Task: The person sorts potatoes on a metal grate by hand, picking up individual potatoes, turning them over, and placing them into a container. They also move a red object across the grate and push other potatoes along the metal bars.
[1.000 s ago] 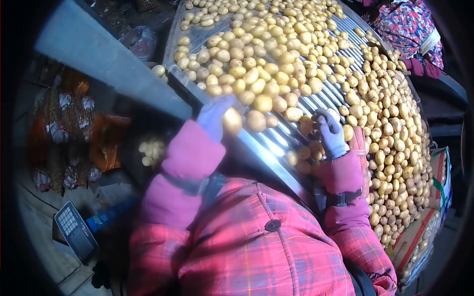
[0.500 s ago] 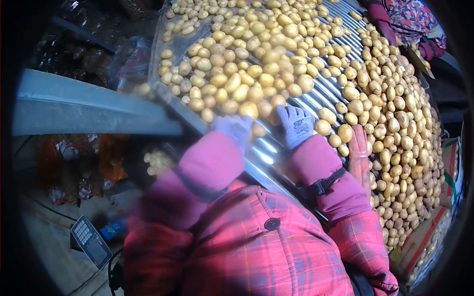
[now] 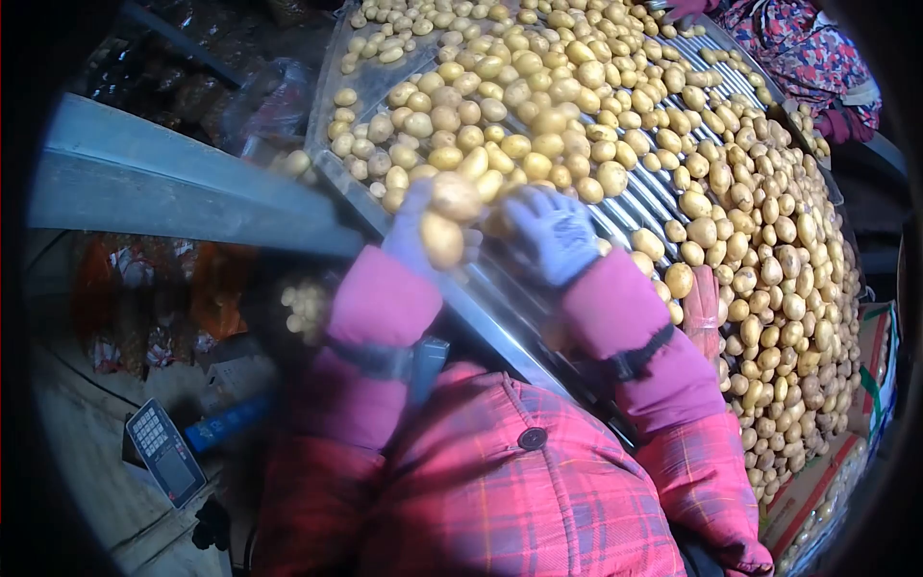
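Observation:
Two potatoes (image 3: 443, 240) rest in my gloved left hand (image 3: 411, 236), which is turned palm up near the left edge of the roller table (image 3: 615, 216). My gloved right hand (image 3: 558, 236) is curled over the rollers just to the right, its fingers bent around a potato (image 3: 497, 217) that is blurred and partly hidden. Beyond both hands, many loose yellow potatoes (image 3: 481, 163) lie on the rollers. Both gloves are light purple, with pink sleeves above them.
A large heap of potatoes (image 3: 779, 308) lies at the right, beside a red wrapped bundle (image 3: 703, 303). A metal beam (image 3: 192, 192) crosses at the left. Below it stands a scale display (image 3: 165, 452). Another person's patterned sleeve (image 3: 803, 48) shows at top right.
My left hand has turned up and moved slightly left, with two potatoes now in it. My right hand has shifted a little left and its fingers have curled in.

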{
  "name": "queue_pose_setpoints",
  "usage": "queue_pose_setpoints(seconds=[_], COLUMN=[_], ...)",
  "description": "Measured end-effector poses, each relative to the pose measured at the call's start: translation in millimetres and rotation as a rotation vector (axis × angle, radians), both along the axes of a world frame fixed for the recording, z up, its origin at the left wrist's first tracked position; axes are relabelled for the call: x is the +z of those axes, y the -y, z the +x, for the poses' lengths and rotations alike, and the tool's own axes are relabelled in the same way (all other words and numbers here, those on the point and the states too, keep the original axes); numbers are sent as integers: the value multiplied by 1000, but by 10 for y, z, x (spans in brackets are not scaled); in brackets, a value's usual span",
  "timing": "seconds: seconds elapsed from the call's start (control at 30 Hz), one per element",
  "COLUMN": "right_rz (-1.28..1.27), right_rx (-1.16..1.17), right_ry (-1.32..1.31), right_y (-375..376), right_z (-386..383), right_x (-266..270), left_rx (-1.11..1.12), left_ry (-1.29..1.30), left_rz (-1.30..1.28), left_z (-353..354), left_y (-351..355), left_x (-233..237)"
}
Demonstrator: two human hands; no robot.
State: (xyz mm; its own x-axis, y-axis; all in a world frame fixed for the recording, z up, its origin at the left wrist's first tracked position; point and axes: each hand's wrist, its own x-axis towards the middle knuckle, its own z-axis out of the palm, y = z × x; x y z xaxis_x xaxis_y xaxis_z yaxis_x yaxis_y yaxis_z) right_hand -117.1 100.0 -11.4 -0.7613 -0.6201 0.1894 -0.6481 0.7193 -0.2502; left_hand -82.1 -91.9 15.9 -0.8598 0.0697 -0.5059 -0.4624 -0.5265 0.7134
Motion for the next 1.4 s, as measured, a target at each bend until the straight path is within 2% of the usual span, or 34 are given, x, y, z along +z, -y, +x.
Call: queue_pose_setpoints(seconds=[0.07,0.17,0.23,0.3,0.33,0.5,0.53,0.6,0.63,0.7,0.73,0.77,0.8,0.83,0.87,0.93,0.97,1.0,1.03,1.07,1.1,1.13,1.17,1.2,1.23,1.27,1.3,1.33,1.37,1.4], right_rz=[76,189,321,346,327,351,359,73,8,-485,-737,-900,-853,-805,-951,-936,-955,-918,-969,-707,-766,-689,-608,-558,-624,-489,-453,-428,-456,-362], right_rx=[-20,-27,2,21,-25,-113,-114,-174,-204,-294,-336,-235,-216,-197,-169,-48,44,199,376,243,238,207,183,17,-33,-8,-86,-228,-337,-664], right_ry=[-37,-132,251,194,174,201,189,231,386,790,1052,1135,1232,1331,1353,1385,1436,1330,1173,1067,1062,960,865,873,479,435,305,150,222,425], right_y=[163,317,285,204,168,244,225,124,55,-233,-172,-193,-267,-193,68,565,811,1063,1265,1313,1354,1263,1158,1007,860,613,371,73,-168,-253], right_z=[-73,-222,-259,-195,-153,-113,-96,-72,-132,-326,-188,-219,-209,-100,84,318,379,472,587,640,703,655,602,579,502,315,131,-33,-114,-123], right_x=[-130,-155,-5,23,22,-16,-44,-76,-33,-477,-53,-139,-175,25,166,359,285,142,318,286,261,277,311,502,51,288,19,-235,-72,261], left_rx=[84,132,96,13,-1,-29,38,95,113,75,121,166,215,265,340,487,666,615,554,720,876,1093,1206,1194,1086,978,974,560,103,134], left_ry=[182,137,106,6,-47,-53,23,87,77,-6,15,34,59,86,138,183,200,153,106,67,42,237,386,391,332,273,276,-22,-316,-330], left_rz=[229,286,261,335,294,320,329,347,372,407,368,329,342,352,392,433,396,446,500,958,1420,728,4,11,45,76,75,-406,-849,-483], left_z=[6,54,97,146,171,256,273,347,446,684,812,927,1040,1158,1280,1505,1564,1673,1777,1904,1968,1939,1940,1989,2059,2110,2132,2131,2121,1915], left_y=[48,61,83,117,133,117,95,134,249,518,614,706,820,948,1099,1384,1469,1660,1906,2242,2433,2328,2238,2211,2199,2201,2289,2435,2517,2437], left_x=[-28,-43,-48,-111,-147,-66,-21,-30,-121,-184,-171,-163,-200,-258,-349,-528,-592,-690,-830,-1074,-1268,-1143,-957,-903,-871,-871,-1077,-1425,-1602,-1498])
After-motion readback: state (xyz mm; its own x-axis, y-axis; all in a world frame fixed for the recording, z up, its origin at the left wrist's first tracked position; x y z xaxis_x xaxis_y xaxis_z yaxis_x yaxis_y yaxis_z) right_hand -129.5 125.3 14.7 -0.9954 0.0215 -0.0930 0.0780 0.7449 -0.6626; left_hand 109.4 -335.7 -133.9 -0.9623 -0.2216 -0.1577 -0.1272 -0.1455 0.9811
